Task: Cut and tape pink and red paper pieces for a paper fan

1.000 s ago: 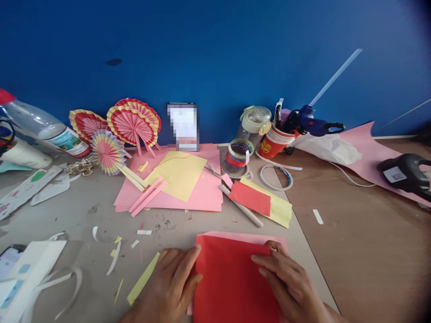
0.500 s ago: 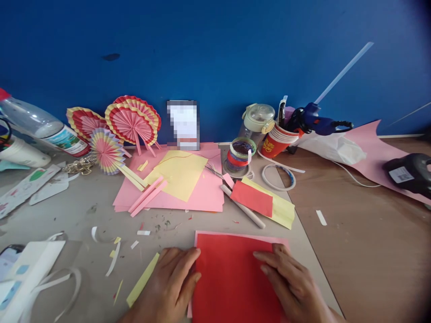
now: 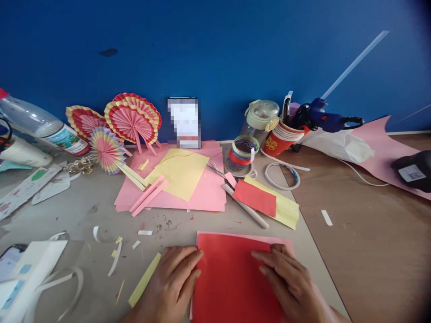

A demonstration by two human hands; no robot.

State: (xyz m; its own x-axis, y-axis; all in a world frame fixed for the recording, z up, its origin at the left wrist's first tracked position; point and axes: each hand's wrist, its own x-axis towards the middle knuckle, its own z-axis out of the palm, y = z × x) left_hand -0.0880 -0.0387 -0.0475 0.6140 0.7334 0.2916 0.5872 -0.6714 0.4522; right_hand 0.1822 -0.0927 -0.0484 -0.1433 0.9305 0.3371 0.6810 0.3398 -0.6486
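Note:
A red sheet of paper [image 3: 232,278] lies over a pink sheet [image 3: 287,244] at the near edge of the view, with pink showing along its top and sides. My left hand [image 3: 177,280] rests on the left edge of the sheets, its fingertips on the red paper. On the right edge lies my right hand [image 3: 291,278], fingers spread, thumb and forefinger tips touching the red paper. Both hands are open and lie flat. A yellow strip [image 3: 144,279] is just left of my left hand.
Behind are pink sheets [image 3: 208,197] with a yellow sheet [image 3: 182,172], pleated paper fans [image 3: 131,121], a phone [image 3: 185,123], tape rolls [image 3: 239,157], red cups [image 3: 283,139] and a plastic bottle [image 3: 43,123]. A grey stick [image 3: 251,211] lies beyond the red sheet.
The view has shifted slightly, so objects on the right appear further right. Both hands stay on the sheets with almost no movement.

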